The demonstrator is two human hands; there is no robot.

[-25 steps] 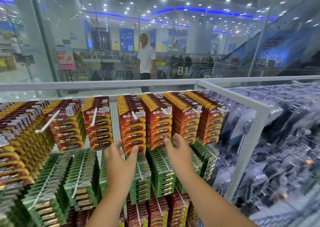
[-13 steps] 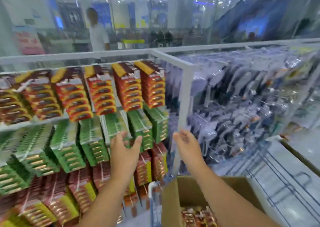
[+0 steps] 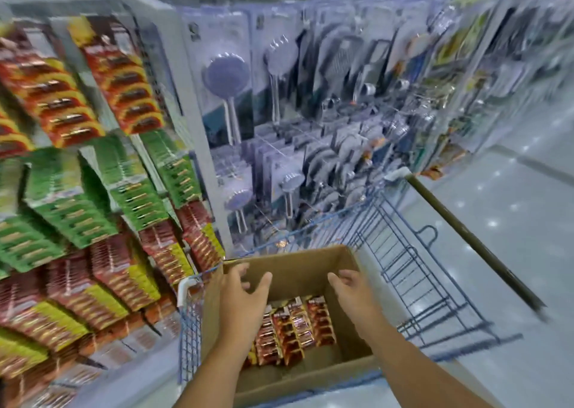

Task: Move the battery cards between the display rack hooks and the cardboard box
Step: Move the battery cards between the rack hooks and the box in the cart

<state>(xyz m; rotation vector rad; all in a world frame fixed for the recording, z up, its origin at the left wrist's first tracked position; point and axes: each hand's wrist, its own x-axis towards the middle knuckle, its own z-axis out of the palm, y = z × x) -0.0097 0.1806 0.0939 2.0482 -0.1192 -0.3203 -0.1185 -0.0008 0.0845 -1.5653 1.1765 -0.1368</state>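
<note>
Both hands, left (image 3: pixel 243 295) and right (image 3: pixel 352 292), hover released above the cardboard box (image 3: pixel 298 264); battery cards (image 3: pixel 295 330) partly hidden, blurred.

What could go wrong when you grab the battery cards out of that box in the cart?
The battery cards lie in loose overlapping rows, so both open hands, left hand and right hand, might scoop unevenly and drop some. The cardboard box sits in a blue wire cart, which could possibly shift if leaned on. The picture is blurred by head motion, so a reach might miss.
</note>
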